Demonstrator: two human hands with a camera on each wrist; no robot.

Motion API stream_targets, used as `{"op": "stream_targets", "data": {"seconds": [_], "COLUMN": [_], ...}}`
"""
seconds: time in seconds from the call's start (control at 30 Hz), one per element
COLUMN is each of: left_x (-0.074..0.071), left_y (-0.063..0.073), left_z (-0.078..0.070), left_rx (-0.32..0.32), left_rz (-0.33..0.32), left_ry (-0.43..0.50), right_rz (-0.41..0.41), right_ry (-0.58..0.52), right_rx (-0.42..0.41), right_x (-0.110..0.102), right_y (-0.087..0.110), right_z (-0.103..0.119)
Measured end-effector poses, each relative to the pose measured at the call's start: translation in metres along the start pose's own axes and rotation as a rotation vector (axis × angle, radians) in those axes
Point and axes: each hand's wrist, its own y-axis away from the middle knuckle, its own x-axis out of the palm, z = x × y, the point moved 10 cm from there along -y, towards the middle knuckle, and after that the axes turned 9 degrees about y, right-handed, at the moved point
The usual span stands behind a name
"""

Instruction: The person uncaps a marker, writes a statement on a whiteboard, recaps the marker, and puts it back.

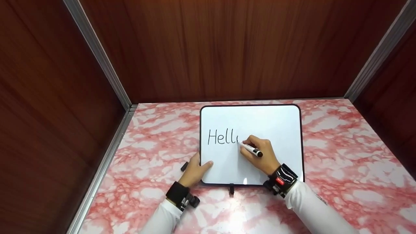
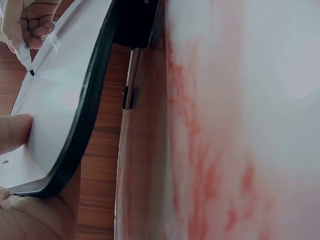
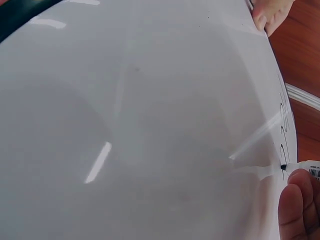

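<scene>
Dark wood-grain panels (image 1: 221, 48) close in the back and both sides, with metal strips (image 1: 100, 55) at the corners, around a desk (image 1: 156, 136) patterned in red and white. The whiteboard (image 1: 248, 120) is at the desk's middle, towards the back panel, with a black clip-like piece (image 1: 231, 189) at its lower rim; the left wrist view shows a black block (image 2: 135, 25) and a thin rod (image 2: 132, 72) beneath that rim. A small dark piece (image 1: 184, 166) lies beside the left hand (image 1: 194, 171), too small to identify. That hand's grip is closed around the board's left edge, thumb on the face, fingers hidden behind. The right hand (image 1: 266, 159) has its grip pinching a white marker (image 1: 251, 149), tip on the board right after the lettering "Hell" (image 1: 221, 137); the next stroke is partly covered by the tip. The right hand and its black wristband (image 1: 286, 174) block part of the face, and the white sleeve (image 1: 312, 204) hides the lower right corner. In the right wrist view the marker is cut off by the frame, and the letters are too foreshortened to read.
</scene>
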Motion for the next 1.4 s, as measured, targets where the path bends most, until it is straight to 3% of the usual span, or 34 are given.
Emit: {"op": "stream_targets", "data": {"seconds": [0.43, 0.67, 1.4], "left_x": [0.001, 0.006, 0.008], "left_y": [0.001, 0.012, 0.014], "left_z": [-0.004, -0.036, -0.038], "left_rx": [0.022, 0.021, 0.015], "left_rz": [0.007, 0.021, 0.025], "left_ry": [-0.001, 0.038, 0.007], "right_rz": [-0.017, -0.038, -0.089], "right_ry": [0.029, 0.031, 0.028], "right_rx": [0.000, 0.001, -0.020], "right_x": [-0.007, -0.012, -0.010], "right_y": [0.004, 0.003, -0.008], "right_z": [-0.004, -0.007, -0.006]}}
